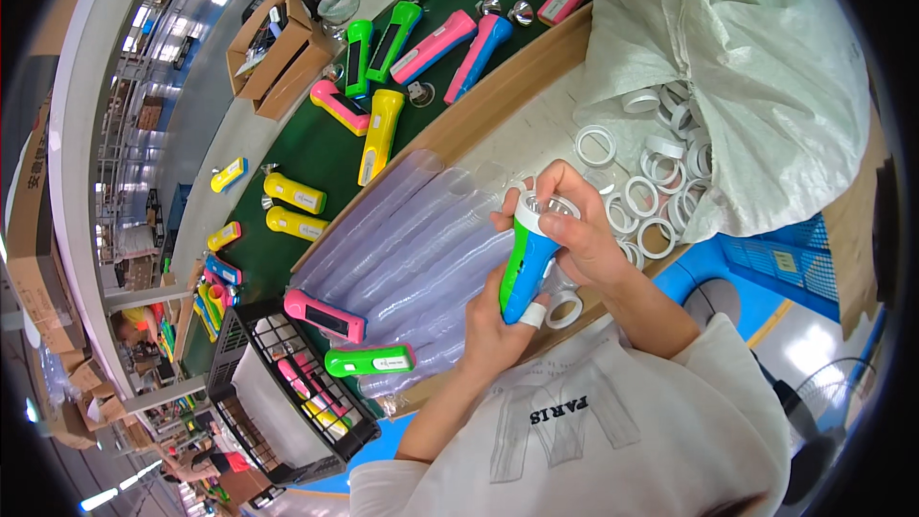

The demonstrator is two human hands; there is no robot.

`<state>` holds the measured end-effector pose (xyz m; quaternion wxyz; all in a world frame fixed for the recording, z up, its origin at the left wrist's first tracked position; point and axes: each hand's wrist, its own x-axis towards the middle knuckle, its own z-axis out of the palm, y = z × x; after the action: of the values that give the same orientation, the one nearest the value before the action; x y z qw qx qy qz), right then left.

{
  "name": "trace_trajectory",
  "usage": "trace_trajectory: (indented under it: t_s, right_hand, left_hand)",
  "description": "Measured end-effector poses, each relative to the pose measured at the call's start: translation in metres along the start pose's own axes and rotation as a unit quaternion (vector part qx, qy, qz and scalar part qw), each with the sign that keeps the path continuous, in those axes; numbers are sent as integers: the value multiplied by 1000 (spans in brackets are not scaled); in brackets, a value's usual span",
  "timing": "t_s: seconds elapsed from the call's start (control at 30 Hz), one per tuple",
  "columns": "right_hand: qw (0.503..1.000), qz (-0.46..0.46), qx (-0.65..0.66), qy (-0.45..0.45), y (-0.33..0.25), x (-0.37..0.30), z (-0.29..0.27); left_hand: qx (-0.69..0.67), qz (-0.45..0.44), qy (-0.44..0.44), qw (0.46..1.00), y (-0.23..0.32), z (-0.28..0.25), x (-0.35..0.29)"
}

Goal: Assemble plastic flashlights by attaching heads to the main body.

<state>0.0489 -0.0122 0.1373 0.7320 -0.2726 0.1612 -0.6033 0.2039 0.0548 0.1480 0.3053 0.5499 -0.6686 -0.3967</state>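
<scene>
Close in front of my chest is a green and blue flashlight (525, 268), tilted with its head up and away from me. My left hand (490, 330) is closed around the lower end of its body, and a white band wraps one finger. At the top, my right hand (589, 239) grips the white ring (529, 213) at the flashlight's head, its thumb and fingers on the rim. A clear lens seems to sit inside that ring. Just beyond my right hand lie several loose white rings (656, 237), spilling from a pale woven sack (747, 86).
Clear plastic tubes (383, 249) lie in a cardboard-edged tray left of my hands, with pink (325, 316) and green (370, 361) flashlights on them. Behind runs a green conveyor belt (316, 148) with several coloured flashlights. A black crate (287, 402) stands lower left; a blue basket (780, 258) is at right.
</scene>
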Motion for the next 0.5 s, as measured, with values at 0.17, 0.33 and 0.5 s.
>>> trace_trajectory:
  t_s: [0.17, 0.33, 0.5]
  right_hand:
    - [990, 84, -42, 103, -13, 16, -27]
    - [766, -46, -623, 151, -47, 26, -71]
    - [520, -40, -848, 98, -39, 25, -90]
  left_hand:
    - [-376, -259, -133, 880, 5, -19, 33]
    - [-246, -170, -67, 952, 6, -43, 145]
    - [-38, 38, -32, 998, 12, -27, 322]
